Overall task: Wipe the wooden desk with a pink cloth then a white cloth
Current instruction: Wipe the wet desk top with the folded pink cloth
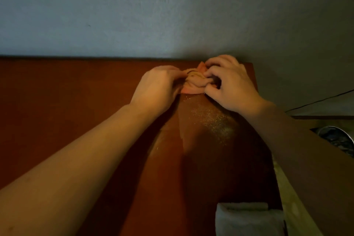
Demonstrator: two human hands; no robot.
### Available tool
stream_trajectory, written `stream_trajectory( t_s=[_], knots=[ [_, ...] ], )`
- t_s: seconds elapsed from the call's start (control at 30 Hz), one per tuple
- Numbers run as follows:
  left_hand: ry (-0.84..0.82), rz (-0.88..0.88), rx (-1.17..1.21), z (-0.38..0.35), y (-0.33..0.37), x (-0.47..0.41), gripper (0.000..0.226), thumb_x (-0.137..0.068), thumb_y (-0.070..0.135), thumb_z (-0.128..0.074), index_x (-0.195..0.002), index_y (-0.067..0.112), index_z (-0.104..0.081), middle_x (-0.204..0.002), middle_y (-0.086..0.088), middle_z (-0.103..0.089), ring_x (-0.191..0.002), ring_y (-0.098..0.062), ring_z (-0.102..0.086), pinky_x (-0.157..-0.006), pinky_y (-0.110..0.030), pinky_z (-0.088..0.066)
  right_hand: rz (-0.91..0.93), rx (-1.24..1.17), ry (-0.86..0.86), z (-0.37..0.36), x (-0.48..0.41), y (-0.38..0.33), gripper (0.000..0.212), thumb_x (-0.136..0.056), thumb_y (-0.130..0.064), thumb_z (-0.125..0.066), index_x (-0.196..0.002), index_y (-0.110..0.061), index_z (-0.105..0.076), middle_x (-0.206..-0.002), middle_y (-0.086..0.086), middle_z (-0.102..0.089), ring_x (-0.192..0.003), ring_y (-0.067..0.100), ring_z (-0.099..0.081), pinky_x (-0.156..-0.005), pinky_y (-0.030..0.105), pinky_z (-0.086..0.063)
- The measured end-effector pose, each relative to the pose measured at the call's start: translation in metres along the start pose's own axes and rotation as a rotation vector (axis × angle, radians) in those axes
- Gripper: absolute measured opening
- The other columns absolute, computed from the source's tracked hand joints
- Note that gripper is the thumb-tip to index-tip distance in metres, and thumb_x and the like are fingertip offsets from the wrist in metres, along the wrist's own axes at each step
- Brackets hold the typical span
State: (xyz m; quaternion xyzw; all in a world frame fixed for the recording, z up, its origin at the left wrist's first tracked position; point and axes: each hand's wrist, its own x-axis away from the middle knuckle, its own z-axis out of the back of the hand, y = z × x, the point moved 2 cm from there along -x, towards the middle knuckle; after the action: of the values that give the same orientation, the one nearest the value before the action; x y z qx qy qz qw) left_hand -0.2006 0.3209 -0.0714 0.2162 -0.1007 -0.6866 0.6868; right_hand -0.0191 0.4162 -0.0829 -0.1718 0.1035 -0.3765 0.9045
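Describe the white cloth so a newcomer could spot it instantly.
On the wooden desk, follow the right edge toward the camera. The white cloth lies folded at the near corner, untouched, unlike the bunched pink cloth at the far edge.

Your left hand (159,88) and right hand (231,86) are bare, and so are both wrists. Your left forearm (76,159) is uncovered all the way to the frame edge, fairly well lit and smooth in outline. Your right forearm (306,159) is likewise uncovered but lies in deep shadow, so its finer detail is hard to read.
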Motion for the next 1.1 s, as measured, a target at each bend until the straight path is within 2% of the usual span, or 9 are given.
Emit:
stream_trajectory(
  t_s=[0.1, 0.23, 0.33, 0.4, 0.57, 0.67, 0.77, 0.97, 1.1],
  knots=[
    [0.004, 0.032, -0.043, 0.000, -0.004, -0.010, 0.033, -0.093, 0.022, -0.065, -0.126, 0.020, -0.068, -0.123, -0.003, -0.068, -0.112, -0.023, -0.062, -0.096, -0.036, -0.048, 0.020, -0.039, -0.023, 0.002, -0.006, -0.001, 0.028, -0.089, -0.026, -0.066, -0.116, -0.019, -0.070, -0.138, -0.003, -0.058, -0.137, 0.020, -0.041, -0.107, 0.041, -0.030],
    [0.017, 0.049, -0.021, -0.001, -0.004, 0.008, 0.031, -0.094, 0.025, -0.063, -0.125, 0.021, -0.068, -0.120, -0.001, -0.068, -0.109, -0.022, -0.062, -0.095, -0.038, -0.050, -0.009, -0.079, 0.009, -0.002, 0.017, -0.005, 0.042, -0.096, -0.030, -0.061, -0.137, -0.031, -0.055, -0.128, -0.011, -0.063, -0.120, 0.010, -0.053, -0.106, 0.036, -0.034],
    [0.023, 0.028, -0.021, -0.003, 0.001, 0.022, 0.030, -0.094, 0.021, -0.063, -0.124, 0.019, -0.069, -0.120, -0.003, -0.068, -0.109, -0.024, -0.061, -0.093, -0.038, -0.049, -0.001, -0.071, 0.082, -0.007, 0.034, -0.009, 0.034, -0.096, -0.026, -0.063, -0.129, -0.028, -0.060, -0.121, -0.011, -0.065, -0.111, 0.013, -0.055, -0.094, 0.033, -0.033],
    [0.034, 0.033, -0.036, -0.004, -0.001, 0.016, 0.030, -0.095, 0.021, -0.062, -0.124, 0.018, -0.069, -0.121, -0.004, -0.067, -0.109, -0.025, -0.060, -0.091, -0.038, -0.048, -0.006, -0.062, 0.124, -0.011, 0.029, -0.010, 0.030, -0.095, -0.022, -0.064, -0.125, -0.025, -0.064, -0.120, -0.008, -0.066, -0.111, 0.015, -0.055, -0.091, 0.031, -0.032],
    [0.003, 0.093, -0.032, -0.004, -0.004, -0.001, 0.029, -0.094, 0.023, -0.064, -0.122, 0.019, -0.069, -0.123, -0.002, -0.064, -0.112, -0.023, -0.058, -0.094, -0.036, -0.047, -0.070, -0.113, 0.158, -0.007, 0.009, -0.006, 0.022, -0.092, -0.018, -0.067, -0.113, -0.021, -0.071, -0.121, -0.004, -0.067, -0.115, 0.018, -0.058, -0.098, 0.044, -0.044],
    [-0.001, 0.079, -0.008, -0.001, 0.004, 0.027, 0.028, -0.092, 0.025, -0.065, -0.120, 0.022, -0.070, -0.117, -0.001, -0.066, -0.108, -0.022, -0.059, -0.091, -0.036, -0.048, -0.079, -0.096, 0.104, -0.007, 0.030, -0.016, 0.023, -0.093, -0.022, -0.065, -0.115, -0.024, -0.070, -0.122, -0.008, -0.065, -0.118, 0.012, -0.055, -0.100, 0.035, -0.035],
    [-0.015, 0.054, 0.001, 0.001, 0.009, 0.045, 0.028, -0.094, 0.026, -0.062, -0.120, 0.022, -0.070, -0.116, -0.001, -0.066, -0.105, -0.022, -0.060, -0.089, -0.037, -0.051, -0.053, -0.055, 0.092, -0.010, 0.054, -0.023, 0.024, -0.093, -0.023, -0.064, -0.116, -0.024, -0.069, -0.122, -0.009, -0.065, -0.117, 0.010, -0.053, -0.091, 0.025, -0.023],
    [-0.003, 0.142, -0.026, -0.004, 0.008, 0.018, 0.028, -0.095, 0.023, -0.062, -0.122, 0.020, -0.069, -0.120, 0.000, -0.064, -0.106, -0.021, -0.060, -0.087, -0.029, -0.045, -0.104, -0.040, 0.089, -0.005, 0.025, -0.016, 0.024, -0.095, -0.027, -0.063, -0.119, -0.027, -0.068, -0.123, -0.009, -0.064, -0.117, 0.011, -0.052, -0.098, 0.032, -0.028],
    [0.018, 0.142, -0.008, -0.005, 0.023, 0.054, 0.028, -0.094, 0.026, -0.064, -0.121, 0.023, -0.069, -0.118, 0.001, -0.063, -0.106, -0.019, -0.059, -0.086, -0.026, -0.041, -0.082, -0.064, 0.055, -0.005, 0.051, -0.021, 0.026, -0.095, -0.026, -0.062, -0.121, -0.027, -0.068, -0.125, -0.010, -0.064, -0.118, 0.010, -0.051, -0.097, 0.030, -0.026]
  ],
)
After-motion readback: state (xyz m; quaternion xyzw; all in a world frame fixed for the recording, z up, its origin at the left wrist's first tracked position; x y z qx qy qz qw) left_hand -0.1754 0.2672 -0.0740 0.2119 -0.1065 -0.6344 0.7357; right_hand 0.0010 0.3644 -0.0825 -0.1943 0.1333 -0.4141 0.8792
